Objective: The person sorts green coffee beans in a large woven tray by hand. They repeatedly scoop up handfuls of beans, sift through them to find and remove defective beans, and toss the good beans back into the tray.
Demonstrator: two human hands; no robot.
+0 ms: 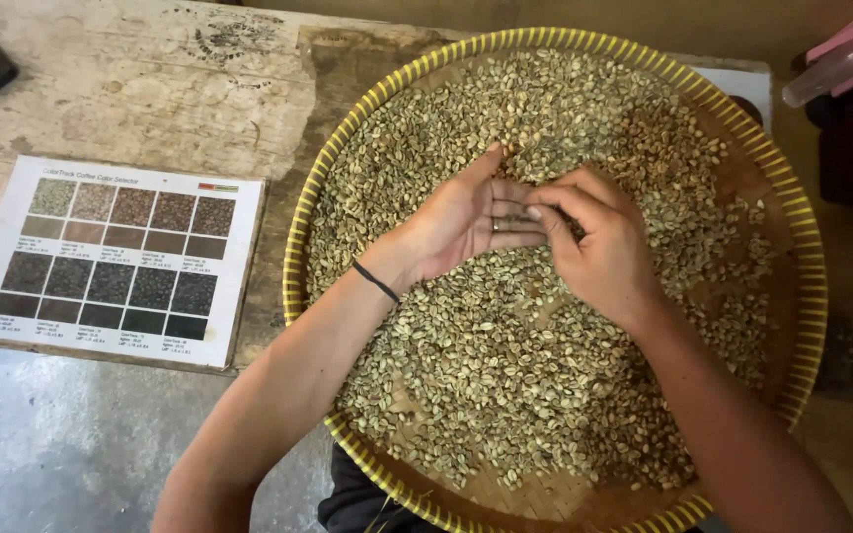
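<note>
- Our left hand [466, 219] lies palm up and open on the beans [505, 345], a dark band on its wrist.
- Our right hand [599, 242] curls beside it, fingertips [537, 211] pinched over the left palm; we cannot tell what they hold.
- The beans fill a round woven tray [300, 247] with a yellow rim.
- A colour chart [116, 259] lies left of the tray on the table [150, 89].
</note>
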